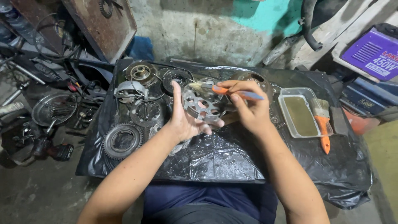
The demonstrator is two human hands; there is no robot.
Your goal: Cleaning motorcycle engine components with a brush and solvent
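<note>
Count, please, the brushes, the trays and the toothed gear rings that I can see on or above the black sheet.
Brushes: 2, toothbrush in right hand, paintbrush across tray
Trays: 1
Toothed gear rings: 1
Total: 4

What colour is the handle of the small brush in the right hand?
Orange and blue. The small brush in the right hand shows best in the head view.

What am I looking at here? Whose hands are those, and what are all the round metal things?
The camera sits on a person's head and looks down, so these are that person's own hands. The left hand holds up a round metal plate with holes. The right hand holds a small orange brush against it. Below lies a black plastic sheet with more metal parts, such as a toothed gear ring. A clear tray of brownish liquid sits at the right, with a bigger orange-handled brush.
</note>
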